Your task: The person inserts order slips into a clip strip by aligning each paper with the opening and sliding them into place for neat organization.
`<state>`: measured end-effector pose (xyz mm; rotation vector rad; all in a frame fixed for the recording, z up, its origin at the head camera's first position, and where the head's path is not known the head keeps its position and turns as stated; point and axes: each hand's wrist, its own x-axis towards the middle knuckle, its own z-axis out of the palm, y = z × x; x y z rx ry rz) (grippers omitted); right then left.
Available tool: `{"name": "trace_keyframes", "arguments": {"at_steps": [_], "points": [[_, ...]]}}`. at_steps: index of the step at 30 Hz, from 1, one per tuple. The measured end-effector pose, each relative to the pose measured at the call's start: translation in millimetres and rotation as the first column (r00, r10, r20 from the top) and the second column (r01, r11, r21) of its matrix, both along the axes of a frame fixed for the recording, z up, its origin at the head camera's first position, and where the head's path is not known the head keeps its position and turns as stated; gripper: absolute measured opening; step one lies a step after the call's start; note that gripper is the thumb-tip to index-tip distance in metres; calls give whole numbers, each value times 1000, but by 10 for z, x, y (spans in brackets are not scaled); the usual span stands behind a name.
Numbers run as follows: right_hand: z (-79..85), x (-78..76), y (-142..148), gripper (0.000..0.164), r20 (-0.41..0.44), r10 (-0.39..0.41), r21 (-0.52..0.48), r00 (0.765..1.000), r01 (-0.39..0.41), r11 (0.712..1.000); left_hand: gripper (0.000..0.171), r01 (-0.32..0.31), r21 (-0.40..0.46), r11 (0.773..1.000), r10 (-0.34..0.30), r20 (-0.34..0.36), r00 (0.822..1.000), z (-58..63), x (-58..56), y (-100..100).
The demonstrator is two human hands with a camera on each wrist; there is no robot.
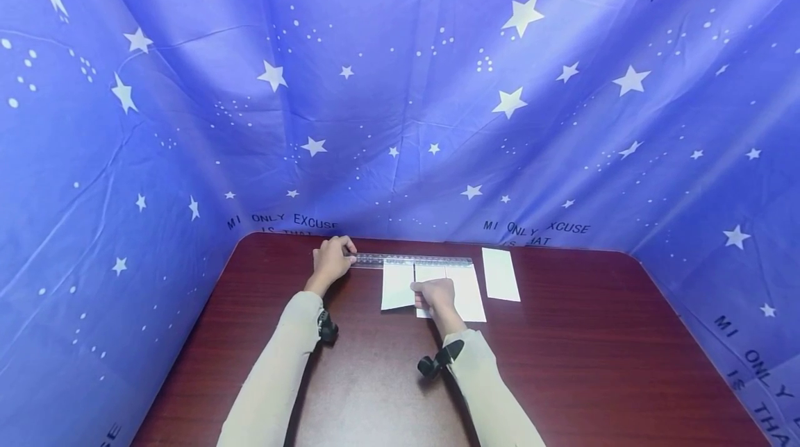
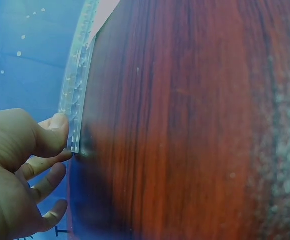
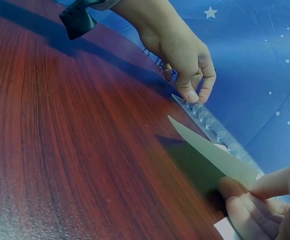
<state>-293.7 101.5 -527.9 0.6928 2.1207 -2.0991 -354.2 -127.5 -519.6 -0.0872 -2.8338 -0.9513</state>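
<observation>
A clear plastic ruler [image 1: 369, 261] lies along the far side of the table, over the top edges of white paper pieces. My left hand [image 1: 331, 261] pinches its left end between thumb and fingers, and the other fingers spread loosely in the left wrist view. My right hand [image 1: 435, 294] pinches a white paper piece [image 1: 397, 286] by its right side. In the right wrist view, this paper [image 3: 217, 157] is tilted up from the table with a shadow beneath. More white paper [image 1: 467, 298] lies under and to the right of my right hand.
A separate white paper rectangle [image 1: 501, 275] lies to the right on the dark red wooden table [image 1: 575, 350]. A blue star-patterned curtain [image 1: 387, 100] stands behind the table's far edge and along the sides. Black wrist cameras are strapped to both sleeves.
</observation>
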Motion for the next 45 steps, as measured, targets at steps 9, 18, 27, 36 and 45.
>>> {"name": "trace_keyframes", "arguments": {"at_steps": [9,18,27,36,45], "points": [[-6,16,6,22,-3,-2,-14,1000,2,1000,11,-3,1,1000,3,-15,1000,-12,-11,-14],[68,4,49,24,27,40,22,999,-41,999,11,1,-5,1000,-1,-12,1000,3,-8,-14],[94,-41,83,22,59,111,47,992,-114,992,10,-4,-9,1000,4,-7,1000,3,-8,-8],[33,-11,92,24,27,91,49,996,-92,995,9,-10,-2,1000,10,-19,1000,11,-1,-2],[4,-8,113,23,12,90,42,996,-91,995,10,-9,3,1000,9,-22,1000,18,9,6]]}}
